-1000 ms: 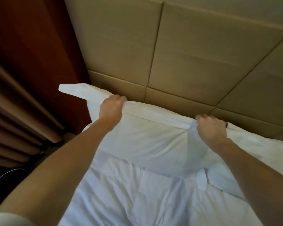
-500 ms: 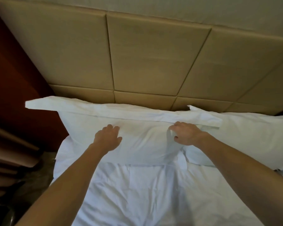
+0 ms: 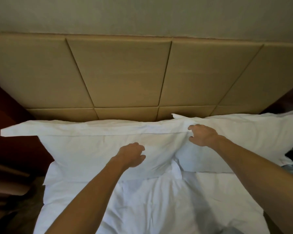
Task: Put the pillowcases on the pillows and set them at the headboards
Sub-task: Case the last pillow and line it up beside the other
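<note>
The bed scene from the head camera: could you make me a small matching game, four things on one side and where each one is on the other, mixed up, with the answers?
Things:
1. left pillow
2. right pillow
3. headboard
4. left hand

Places:
A. behind both pillows, padded tan panels
B. over the lower front of the left pillow, fingers curled
C. at the headboard, its flat edge sticking out past the left side of the bed
D. at the headboard, beside the right hand

Pairs: 1-C, 2-D, 3-A, 4-B
</note>
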Motion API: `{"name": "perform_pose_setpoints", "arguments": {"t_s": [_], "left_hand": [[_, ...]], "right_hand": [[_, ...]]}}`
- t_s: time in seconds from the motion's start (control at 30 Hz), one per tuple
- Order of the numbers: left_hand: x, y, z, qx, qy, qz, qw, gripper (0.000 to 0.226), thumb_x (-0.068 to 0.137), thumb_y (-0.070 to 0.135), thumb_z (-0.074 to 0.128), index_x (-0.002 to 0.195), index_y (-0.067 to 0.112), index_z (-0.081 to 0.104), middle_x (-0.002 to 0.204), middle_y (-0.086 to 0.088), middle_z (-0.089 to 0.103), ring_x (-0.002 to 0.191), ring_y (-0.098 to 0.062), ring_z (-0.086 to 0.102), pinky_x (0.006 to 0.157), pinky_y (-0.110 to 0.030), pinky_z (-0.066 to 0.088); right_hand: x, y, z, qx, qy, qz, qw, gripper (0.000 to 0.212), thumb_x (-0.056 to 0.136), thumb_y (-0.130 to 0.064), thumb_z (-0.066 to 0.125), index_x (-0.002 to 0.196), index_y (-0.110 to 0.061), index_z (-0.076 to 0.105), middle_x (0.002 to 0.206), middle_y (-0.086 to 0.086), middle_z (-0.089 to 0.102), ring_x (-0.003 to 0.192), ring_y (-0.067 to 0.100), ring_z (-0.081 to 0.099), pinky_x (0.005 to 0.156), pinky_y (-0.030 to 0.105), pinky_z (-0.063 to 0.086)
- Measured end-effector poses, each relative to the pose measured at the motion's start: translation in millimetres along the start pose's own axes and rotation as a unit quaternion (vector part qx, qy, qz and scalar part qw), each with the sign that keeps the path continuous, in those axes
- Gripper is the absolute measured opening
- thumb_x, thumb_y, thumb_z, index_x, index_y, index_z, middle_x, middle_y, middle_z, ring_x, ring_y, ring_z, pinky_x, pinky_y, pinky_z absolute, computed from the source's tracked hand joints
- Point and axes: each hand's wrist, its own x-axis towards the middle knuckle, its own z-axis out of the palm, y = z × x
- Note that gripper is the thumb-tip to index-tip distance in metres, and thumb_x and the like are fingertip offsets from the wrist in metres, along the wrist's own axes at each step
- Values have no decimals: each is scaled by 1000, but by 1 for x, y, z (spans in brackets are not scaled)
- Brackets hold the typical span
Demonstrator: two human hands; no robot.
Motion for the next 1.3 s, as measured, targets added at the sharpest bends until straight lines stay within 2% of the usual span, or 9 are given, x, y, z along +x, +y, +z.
{"name": "perform_pose_setpoints", "arguments": {"t_s": [0.23, 0.43, 0.53, 0.63, 0.73, 0.97, 1.07, 1.17, 1.3], "left_hand": [[18, 52, 6, -40, -37, -36, 998, 49, 101, 46, 44, 144, 24, 46, 153, 2, 41, 139, -20, 39, 114, -36, 32], [61, 123, 16, -13, -26, -95, 995, 53, 98, 50, 44, 144, 26, 45, 153, 2, 41, 138, -22, 40, 113, -43, 33], [75, 131, 26, 93, -39, -147, 984, 65, 96, 52, 42, 154, 26, 25, 164, -5, 17, 150, -28, 17, 117, -60, 16], [73, 123, 34, 150, -82, -172, 970, 78, 95, 59, 40, 157, 31, 2, 165, -5, -8, 152, -28, -9, 116, -65, -2], [80, 111, 30, 187, -70, -200, 959, 78, 95, 62, 36, 156, 33, -3, 165, -4, -13, 151, -28, -16, 114, -67, -8], [100, 95, 39, 138, -1, -262, 955, 83, 93, 59, 39, 156, 26, -4, 164, -7, -12, 151, -27, -14, 116, -64, -2], [92, 94, 47, 101, 8, -224, 969, 86, 94, 58, 41, 157, 23, -6, 164, -9, -15, 151, -27, -14, 119, -60, -1], [72, 87, 47, 75, 37, -169, 982, 75, 97, 51, 43, 157, 25, 6, 165, -9, -9, 152, -26, -10, 121, -58, 3], [66, 91, 50, 19, 85, -113, 990, 66, 99, 46, 44, 156, 30, 15, 166, -3, 2, 153, -22, 3, 122, -51, 10]], "right_hand": [[26, 22, -7, -72, 8, -162, 984, 70, 96, -29, 52, 156, -25, 18, 165, 0, 11, 151, 24, 11, 119, 37, 22], [36, 57, -21, -41, 60, -251, 965, 47, 92, -25, 52, 138, -24, 46, 151, 7, 37, 135, 26, 37, 107, 40, 38], [29, 85, -19, -26, 51, -288, 956, 49, 93, -25, 51, 142, -23, 45, 153, 3, 35, 136, 25, 36, 107, 39, 38], [23, 110, -12, -19, 46, -311, 949, 49, 95, -26, 50, 143, -22, 44, 155, 2, 33, 137, 23, 36, 107, 38, 39], [21, 121, -1, -16, 59, -325, 944, 51, 96, -22, 49, 146, -20, 40, 157, 4, 30, 137, 23, 36, 106, 37, 40], [28, 97, 37, 24, 61, -341, 938, 66, 101, -22, 48, 158, -19, 14, 166, 2, 4, 152, 20, 7, 121, 33, 15], [32, 71, 43, 9, 47, -340, 939, 68, 101, -23, 49, 158, -14, 13, 165, 6, 13, 150, 22, 19, 119, 35, 23], [40, 51, 44, 15, 23, -322, 946, 68, 99, -26, 51, 157, -14, 17, 157, 5, 32, 129, 25, 48, 101, 36, 44], [32, 41, 38, 32, 66, -339, 938, 43, 99, -26, 47, 142, -22, 44, 126, -3, 62, 96, 18, 63, 79, 29, 53]]}}
